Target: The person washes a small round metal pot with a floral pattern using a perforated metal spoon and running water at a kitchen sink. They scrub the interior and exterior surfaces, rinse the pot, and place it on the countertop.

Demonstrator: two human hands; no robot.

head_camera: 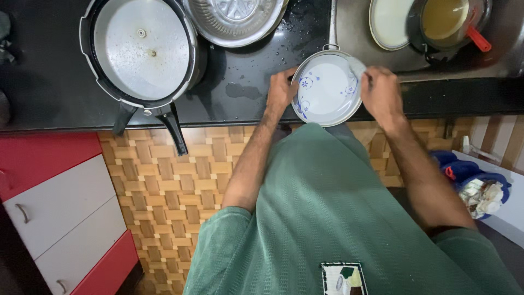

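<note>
1. Black tabletop [49, 82] fills the upper part of the frame, wet in patches, with a steel sink [355, 27] at the upper right.
2. A white plate [326, 90] with blue flower marks sits at upper centre, tilted over the tabletop edge.
3. The left hand [280, 93] grips its left rim; the right hand [381, 94] grips its right rim, so the plate lies between them.
4. At upper left stands a pressure cooker [142, 49], beside a steel bowl [234, 19].
</note>
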